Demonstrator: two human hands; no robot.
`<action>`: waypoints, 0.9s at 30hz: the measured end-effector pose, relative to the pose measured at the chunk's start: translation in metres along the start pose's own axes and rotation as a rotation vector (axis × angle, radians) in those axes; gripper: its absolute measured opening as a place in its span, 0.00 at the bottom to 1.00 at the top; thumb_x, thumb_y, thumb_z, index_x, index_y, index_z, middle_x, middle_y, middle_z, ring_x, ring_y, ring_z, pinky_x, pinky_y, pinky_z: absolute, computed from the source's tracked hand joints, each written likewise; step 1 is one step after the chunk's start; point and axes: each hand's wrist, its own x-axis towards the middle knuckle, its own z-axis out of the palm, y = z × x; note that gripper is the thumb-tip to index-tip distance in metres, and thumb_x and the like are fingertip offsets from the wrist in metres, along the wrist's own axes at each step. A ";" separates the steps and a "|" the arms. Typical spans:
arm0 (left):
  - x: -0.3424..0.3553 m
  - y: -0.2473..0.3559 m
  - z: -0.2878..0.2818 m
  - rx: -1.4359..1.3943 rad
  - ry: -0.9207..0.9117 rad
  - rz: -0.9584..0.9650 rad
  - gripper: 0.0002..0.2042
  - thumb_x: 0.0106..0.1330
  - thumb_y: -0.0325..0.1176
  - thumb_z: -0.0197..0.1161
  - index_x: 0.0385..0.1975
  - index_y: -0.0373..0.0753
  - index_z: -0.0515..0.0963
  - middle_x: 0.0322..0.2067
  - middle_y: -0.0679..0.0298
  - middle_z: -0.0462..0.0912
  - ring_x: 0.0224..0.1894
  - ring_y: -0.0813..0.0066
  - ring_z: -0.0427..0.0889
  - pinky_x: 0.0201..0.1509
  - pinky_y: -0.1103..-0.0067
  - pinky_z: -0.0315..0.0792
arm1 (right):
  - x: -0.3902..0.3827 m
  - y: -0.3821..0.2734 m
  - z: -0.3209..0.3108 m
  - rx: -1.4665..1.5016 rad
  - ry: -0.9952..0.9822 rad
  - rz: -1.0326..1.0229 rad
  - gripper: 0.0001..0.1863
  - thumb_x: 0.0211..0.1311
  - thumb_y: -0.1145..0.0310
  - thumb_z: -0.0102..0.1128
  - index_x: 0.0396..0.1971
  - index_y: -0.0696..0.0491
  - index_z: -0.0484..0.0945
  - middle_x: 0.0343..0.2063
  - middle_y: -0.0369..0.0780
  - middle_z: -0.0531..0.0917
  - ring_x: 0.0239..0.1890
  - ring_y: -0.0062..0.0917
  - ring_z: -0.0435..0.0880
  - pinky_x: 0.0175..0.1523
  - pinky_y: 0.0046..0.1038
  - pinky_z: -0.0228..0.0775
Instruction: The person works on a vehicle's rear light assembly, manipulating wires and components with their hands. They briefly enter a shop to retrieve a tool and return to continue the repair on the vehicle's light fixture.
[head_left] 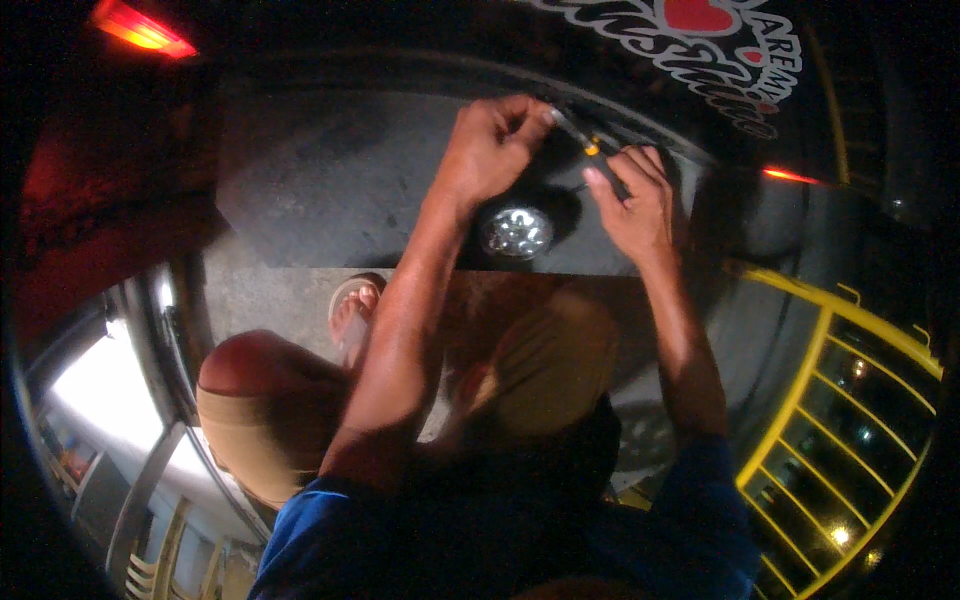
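Both my hands are raised at the lower edge of a dark vehicle panel (620,70) that bears a white and red sticker. My right hand (635,200) grips a screwdriver (590,145) with a dark and orange handle, its metal shaft pointing up and left. My left hand (495,145) pinches the shaft's tip against the panel's edge. Just below my hands a small round lamp (516,231) with several bright LEDs lies on the grey concrete floor (330,190) and lights the spot.
I squat with my knees (250,380) apart and a foot in a light sandal (352,310) on the floor. A yellow metal railing (840,420) curves at the right. Red lights (140,30) glow at the upper left and at the right. A bright metal-framed opening (110,400) is at the left.
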 end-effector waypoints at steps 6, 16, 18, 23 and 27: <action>0.000 0.001 0.003 -0.045 0.004 0.024 0.09 0.65 0.35 0.63 0.31 0.34 0.79 0.23 0.71 0.79 0.28 0.85 0.72 0.34 0.83 0.68 | 0.003 0.000 -0.004 0.025 0.002 0.008 0.11 0.56 0.66 0.65 0.24 0.56 0.75 0.22 0.44 0.77 0.27 0.40 0.73 0.34 0.37 0.65; 0.001 0.007 0.002 0.035 0.012 0.063 0.12 0.60 0.38 0.69 0.29 0.33 0.80 0.23 0.68 0.80 0.28 0.85 0.73 0.34 0.82 0.70 | 0.005 -0.004 -0.015 0.099 -0.057 0.179 0.10 0.60 0.64 0.63 0.30 0.55 0.78 0.23 0.47 0.77 0.26 0.42 0.75 0.32 0.34 0.67; 0.001 0.008 0.002 0.029 0.016 0.059 0.12 0.60 0.38 0.70 0.29 0.33 0.80 0.23 0.68 0.80 0.28 0.85 0.73 0.34 0.82 0.70 | 0.006 -0.007 -0.015 0.079 -0.044 0.181 0.10 0.61 0.64 0.62 0.30 0.55 0.78 0.23 0.47 0.77 0.26 0.42 0.76 0.32 0.33 0.68; 0.001 0.005 0.004 0.036 0.060 0.085 0.13 0.58 0.38 0.71 0.27 0.33 0.79 0.22 0.69 0.79 0.27 0.85 0.72 0.32 0.82 0.69 | 0.004 -0.013 -0.016 0.109 -0.042 0.234 0.09 0.62 0.65 0.62 0.30 0.56 0.77 0.23 0.47 0.77 0.25 0.42 0.76 0.32 0.32 0.69; 0.000 0.006 0.002 0.082 0.096 0.001 0.14 0.54 0.38 0.73 0.22 0.33 0.78 0.17 0.66 0.76 0.22 0.83 0.70 0.28 0.79 0.69 | 0.000 -0.016 -0.013 0.108 0.014 0.259 0.10 0.62 0.65 0.62 0.30 0.56 0.77 0.22 0.48 0.76 0.24 0.42 0.75 0.32 0.32 0.68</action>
